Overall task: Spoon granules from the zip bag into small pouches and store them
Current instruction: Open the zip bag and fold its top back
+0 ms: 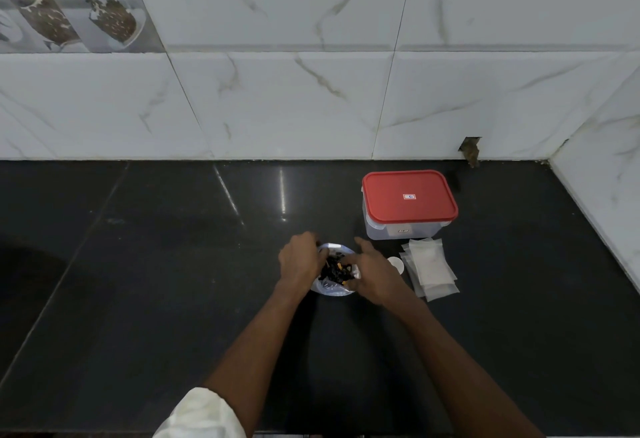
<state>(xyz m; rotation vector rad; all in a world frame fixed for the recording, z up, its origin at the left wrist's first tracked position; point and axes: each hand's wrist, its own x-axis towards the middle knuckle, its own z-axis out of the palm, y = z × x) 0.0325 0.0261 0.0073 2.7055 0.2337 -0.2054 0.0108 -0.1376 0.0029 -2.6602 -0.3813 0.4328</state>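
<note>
A clear zip bag (pixel 333 286) with dark granules and some orange bits stands on the black counter (pixel 173 299). My left hand (pixel 300 262) grips the bag's left edge near its mouth. My right hand (pixel 372 273) holds the bag's right edge, fingers curled at the opening. A stack of small translucent white pouches (pixel 431 268) lies flat just right of my right hand. A small white round object (pixel 396 263), perhaps a spoon's bowl, peeks out beside that hand. Behind the pouches stands a clear storage box with a red lid (pixel 409 200), closed.
A marble-tiled wall (pixel 311 101) runs along the back of the counter, and a side wall (pixel 602 188) closes the right corner. A small hole with debris (pixel 471 150) sits at the wall's base behind the box.
</note>
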